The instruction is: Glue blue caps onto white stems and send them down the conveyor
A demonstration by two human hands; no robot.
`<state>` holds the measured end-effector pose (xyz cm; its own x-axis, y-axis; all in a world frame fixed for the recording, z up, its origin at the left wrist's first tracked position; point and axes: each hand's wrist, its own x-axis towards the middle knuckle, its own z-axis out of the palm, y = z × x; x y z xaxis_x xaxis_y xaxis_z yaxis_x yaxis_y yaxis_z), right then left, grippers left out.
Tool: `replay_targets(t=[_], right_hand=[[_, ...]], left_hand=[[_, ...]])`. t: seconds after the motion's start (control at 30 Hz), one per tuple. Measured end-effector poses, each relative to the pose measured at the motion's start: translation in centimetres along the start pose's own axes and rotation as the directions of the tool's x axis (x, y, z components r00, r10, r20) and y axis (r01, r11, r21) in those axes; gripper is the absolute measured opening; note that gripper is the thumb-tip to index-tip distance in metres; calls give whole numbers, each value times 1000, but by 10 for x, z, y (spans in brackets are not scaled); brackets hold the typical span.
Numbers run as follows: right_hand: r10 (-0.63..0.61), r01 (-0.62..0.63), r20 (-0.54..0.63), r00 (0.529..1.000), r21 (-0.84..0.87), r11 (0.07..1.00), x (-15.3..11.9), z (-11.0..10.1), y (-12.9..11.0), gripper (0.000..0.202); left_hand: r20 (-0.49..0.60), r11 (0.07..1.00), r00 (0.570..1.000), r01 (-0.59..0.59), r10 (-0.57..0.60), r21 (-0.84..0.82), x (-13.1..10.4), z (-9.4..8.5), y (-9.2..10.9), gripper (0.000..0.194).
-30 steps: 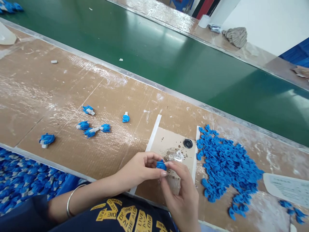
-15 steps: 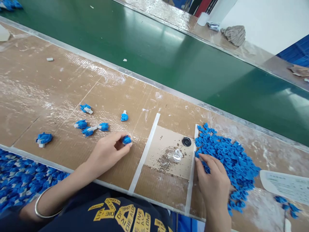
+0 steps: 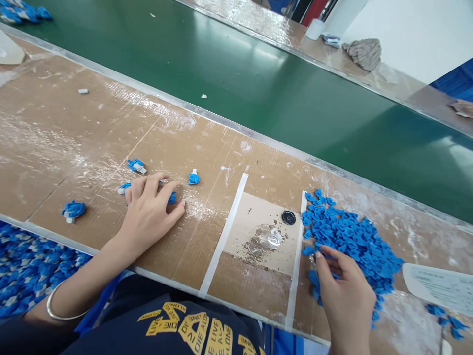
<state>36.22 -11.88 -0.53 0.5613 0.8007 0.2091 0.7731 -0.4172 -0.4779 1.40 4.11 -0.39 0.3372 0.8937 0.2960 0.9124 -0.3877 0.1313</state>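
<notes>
My left hand [image 3: 153,209] is over blue-and-white pieces on the brown tabletop, fingers spread and curved down, partly covering them; a blue bit [image 3: 172,198] shows between thumb and fingers. Beside it lie a blue piece with a white tab [image 3: 194,177], another [image 3: 136,165] and a larger one [image 3: 74,210]. My right hand [image 3: 342,281] is at the left edge of a heap of small blue parts [image 3: 354,239], thumb and index finger pinched together on something too small to make out.
Between white tape strips [image 3: 225,234] lies a beige card [image 3: 240,222] with a clear wet blob [image 3: 271,238] and a black round cap [image 3: 288,217]. A green belt [image 3: 229,79] runs behind. Many blue-and-white pieces [image 3: 33,266] fill the lower left.
My left hand has moved left with its fingers spreading, over the group of pieces. My right hand has shifted slightly right and down along the blue heap.
</notes>
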Motion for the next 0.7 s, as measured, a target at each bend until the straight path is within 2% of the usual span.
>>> replay_targets(t=[0.13, 0.27, 0.37, 0.47, 0.6, 0.7], right_hand=[[-270, 270, 18, 963, -94, 958, -6, 5, 0, 43], [-383, 384, 36, 923, -149, 911, -9, 13, 5, 46], [-386, 390, 55, 921, -155, 908, -9, 14, 9, 48], [-342, 352, 87, 936, -137, 926, -9, 12, 11, 50], [-287, 300, 121, 950, -109, 948, -6, 12, 15, 52], [-226, 237, 155, 962, -61, 970, -1, 12, 17, 53]], left_hand=[[-11, 998, 998, -65, 64, -21, 10, -1, -1, 29], [-11, 988, 991, -136, 136, -72, 26, -5, 0, 28], [33, 980, 981, -190, 192, -58, 43, -9, 2, 28], [161, 965, 952, -264, 260, 1, 60, -11, 4, 26], [334, 919, 860, -391, 385, -52, 73, -11, -2, 21], [382, 872, 787, -469, 485, -140, 76, -6, -13, 24]])
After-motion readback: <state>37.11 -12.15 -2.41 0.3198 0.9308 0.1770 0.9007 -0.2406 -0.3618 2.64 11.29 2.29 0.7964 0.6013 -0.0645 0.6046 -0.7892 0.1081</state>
